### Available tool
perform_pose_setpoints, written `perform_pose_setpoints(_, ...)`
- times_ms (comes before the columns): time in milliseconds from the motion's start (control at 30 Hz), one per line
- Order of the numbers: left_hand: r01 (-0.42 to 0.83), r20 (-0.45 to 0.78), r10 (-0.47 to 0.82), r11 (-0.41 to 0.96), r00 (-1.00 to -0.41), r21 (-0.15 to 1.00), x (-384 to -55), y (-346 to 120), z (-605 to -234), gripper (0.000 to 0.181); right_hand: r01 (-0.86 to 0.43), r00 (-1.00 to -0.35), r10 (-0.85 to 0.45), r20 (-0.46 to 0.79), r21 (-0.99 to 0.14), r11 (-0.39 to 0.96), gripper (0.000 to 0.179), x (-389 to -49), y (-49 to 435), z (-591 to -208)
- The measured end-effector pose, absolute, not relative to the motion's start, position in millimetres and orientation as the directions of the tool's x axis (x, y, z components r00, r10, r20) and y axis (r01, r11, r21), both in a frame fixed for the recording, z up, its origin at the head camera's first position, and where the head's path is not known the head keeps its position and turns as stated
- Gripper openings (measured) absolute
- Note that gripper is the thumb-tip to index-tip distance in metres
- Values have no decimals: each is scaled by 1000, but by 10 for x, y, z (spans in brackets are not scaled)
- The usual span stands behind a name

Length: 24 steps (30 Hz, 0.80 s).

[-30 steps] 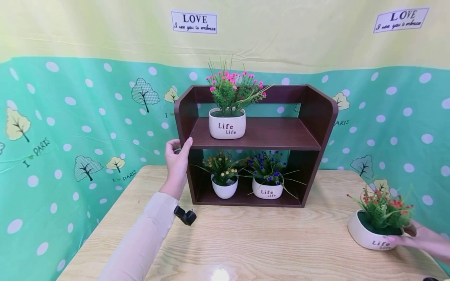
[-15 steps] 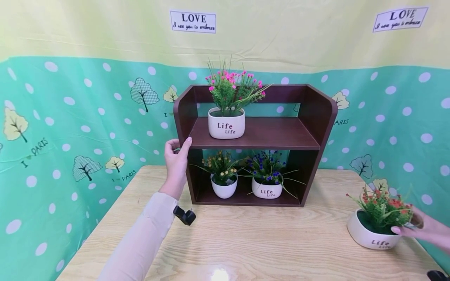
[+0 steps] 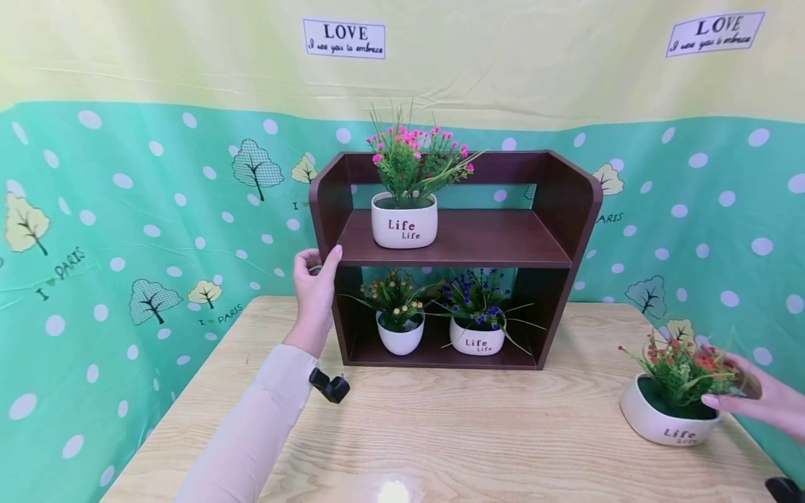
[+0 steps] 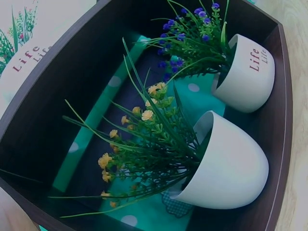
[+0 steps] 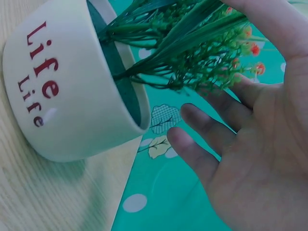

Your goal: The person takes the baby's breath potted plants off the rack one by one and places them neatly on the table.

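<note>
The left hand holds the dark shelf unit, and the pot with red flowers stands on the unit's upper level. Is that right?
Not quite: the head view shows the pot with red flowers standing on the table, beside the right hand. The left hand does hold the dark shelf unit.

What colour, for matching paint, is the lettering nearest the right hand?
Dark red lettering, best in the right-wrist view.

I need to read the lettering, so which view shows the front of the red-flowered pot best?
The right wrist view: the red-flowered pot is large there, both "Life" words legible though sideways. The head view shows it near the right hand, smaller, its lower word faint. The left wrist view does not show it.
</note>
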<state>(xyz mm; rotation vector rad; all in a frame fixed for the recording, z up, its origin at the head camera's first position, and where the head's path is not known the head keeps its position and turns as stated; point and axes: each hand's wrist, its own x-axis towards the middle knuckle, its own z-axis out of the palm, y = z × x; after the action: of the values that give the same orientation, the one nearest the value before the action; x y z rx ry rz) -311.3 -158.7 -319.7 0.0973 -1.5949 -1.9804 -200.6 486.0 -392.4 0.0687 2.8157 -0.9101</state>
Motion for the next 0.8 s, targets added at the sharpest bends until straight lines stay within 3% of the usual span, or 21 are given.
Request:
perform_pose_setpoints(367, 381, 285, -487, -106, -825, 919, -3114, -1586, -3196, 37, -67, -994, -104, -31, -587, 806, 89, -2018, 4719, -3739)
perform_pose_setpoints(800, 375, 285, -481, -101, -829, 921, -3099, -1585, -3193, 38, -143, -989, -103, 103, -571, 808, 84, -2006, 4548, -3567)
